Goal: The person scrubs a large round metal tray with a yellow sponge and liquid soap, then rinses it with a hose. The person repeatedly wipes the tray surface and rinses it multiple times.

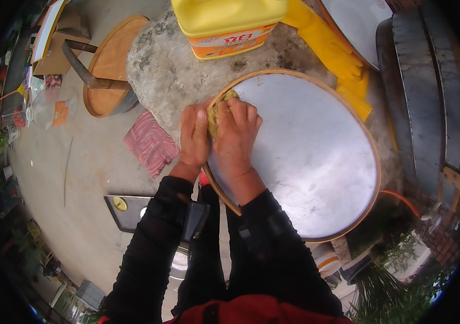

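Note:
A round board with a shiny metal face and a thin wooden rim point(307, 162) leans against a rough stone block point(153, 60) in front of me. My left hand point(194, 131) grips the rim on the board's upper left side, with the thumb on the near side. Under the fingers of my right hand point(236, 131) is a yellowish-green scrubbing pad point(231, 95), pressed against the metal face along the inside of the rim. Part of the pad is hidden by the fingers.
A yellow detergent jug point(230, 24) and yellow rubber gloves point(327, 48) lie on the stone. To the left are a wooden lid with a bar handle point(108, 60), a patterned red cloth point(152, 143) and a dark tray point(128, 220). Curved metal panels point(416, 93) stand at right.

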A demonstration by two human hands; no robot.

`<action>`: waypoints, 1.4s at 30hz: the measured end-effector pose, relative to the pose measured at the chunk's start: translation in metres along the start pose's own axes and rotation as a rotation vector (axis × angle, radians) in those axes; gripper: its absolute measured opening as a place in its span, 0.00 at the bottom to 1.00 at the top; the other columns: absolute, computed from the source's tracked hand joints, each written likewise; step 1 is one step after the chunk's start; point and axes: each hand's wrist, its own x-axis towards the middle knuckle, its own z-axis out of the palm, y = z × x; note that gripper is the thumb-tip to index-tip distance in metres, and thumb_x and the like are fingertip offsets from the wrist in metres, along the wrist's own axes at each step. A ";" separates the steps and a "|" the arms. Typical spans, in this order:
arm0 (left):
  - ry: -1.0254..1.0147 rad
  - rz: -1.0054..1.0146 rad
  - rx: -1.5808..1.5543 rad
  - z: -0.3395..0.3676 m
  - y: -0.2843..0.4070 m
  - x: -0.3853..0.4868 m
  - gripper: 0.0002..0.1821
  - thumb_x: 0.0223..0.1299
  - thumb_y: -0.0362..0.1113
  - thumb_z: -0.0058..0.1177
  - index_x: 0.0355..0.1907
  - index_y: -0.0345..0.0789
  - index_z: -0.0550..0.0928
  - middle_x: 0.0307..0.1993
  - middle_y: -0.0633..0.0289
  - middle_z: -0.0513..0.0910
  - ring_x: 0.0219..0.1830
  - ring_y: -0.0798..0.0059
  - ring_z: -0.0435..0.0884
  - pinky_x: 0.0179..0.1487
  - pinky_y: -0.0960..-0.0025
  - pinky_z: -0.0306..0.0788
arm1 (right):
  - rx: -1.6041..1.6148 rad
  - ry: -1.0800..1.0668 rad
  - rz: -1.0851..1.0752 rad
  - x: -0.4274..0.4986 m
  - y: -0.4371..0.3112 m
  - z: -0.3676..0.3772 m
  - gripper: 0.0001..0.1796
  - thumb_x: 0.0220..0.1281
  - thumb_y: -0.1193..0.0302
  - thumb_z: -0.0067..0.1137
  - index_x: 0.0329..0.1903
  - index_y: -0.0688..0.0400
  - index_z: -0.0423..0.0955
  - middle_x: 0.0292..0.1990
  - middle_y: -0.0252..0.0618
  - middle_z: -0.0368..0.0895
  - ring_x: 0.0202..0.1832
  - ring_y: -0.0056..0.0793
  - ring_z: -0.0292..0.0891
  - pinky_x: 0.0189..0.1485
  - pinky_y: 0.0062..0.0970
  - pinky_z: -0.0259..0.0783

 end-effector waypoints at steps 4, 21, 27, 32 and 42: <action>0.008 -0.008 0.022 -0.001 -0.005 0.000 0.26 0.78 0.49 0.34 0.57 0.34 0.82 0.42 0.54 0.76 0.50 0.58 0.71 0.60 0.61 0.61 | 0.137 -0.253 -0.257 -0.019 0.011 -0.023 0.12 0.59 0.76 0.54 0.45 0.59 0.80 0.46 0.33 0.78 0.50 0.32 0.71 0.54 0.34 0.63; 0.012 0.038 0.191 -0.001 -0.004 -0.001 0.28 0.79 0.51 0.31 0.60 0.35 0.80 0.43 0.52 0.77 0.50 0.56 0.72 0.61 0.59 0.62 | -0.235 0.246 0.204 0.048 0.080 -0.040 0.17 0.53 0.81 0.64 0.46 0.56 0.77 0.49 0.35 0.74 0.52 0.40 0.67 0.53 0.41 0.61; 0.005 0.081 0.325 0.002 -0.002 0.002 0.26 0.77 0.51 0.34 0.60 0.36 0.80 0.41 0.50 0.77 0.47 0.53 0.74 0.57 0.56 0.64 | -0.103 0.030 -0.094 0.044 0.078 -0.032 0.17 0.54 0.79 0.61 0.49 0.59 0.78 0.51 0.36 0.75 0.54 0.40 0.67 0.55 0.38 0.62; 0.031 0.114 0.423 0.009 -0.001 -0.001 0.25 0.77 0.50 0.35 0.58 0.36 0.80 0.39 0.50 0.77 0.46 0.52 0.73 0.55 0.55 0.65 | -0.266 0.175 0.114 0.039 0.070 -0.038 0.14 0.59 0.78 0.55 0.48 0.64 0.78 0.48 0.39 0.76 0.52 0.39 0.69 0.52 0.36 0.63; -0.009 0.070 0.392 0.010 0.001 -0.001 0.27 0.77 0.52 0.34 0.58 0.35 0.80 0.41 0.46 0.78 0.47 0.48 0.74 0.55 0.54 0.66 | -0.101 0.048 -0.012 0.019 0.074 -0.053 0.14 0.55 0.77 0.58 0.47 0.61 0.79 0.46 0.37 0.77 0.50 0.40 0.70 0.49 0.38 0.64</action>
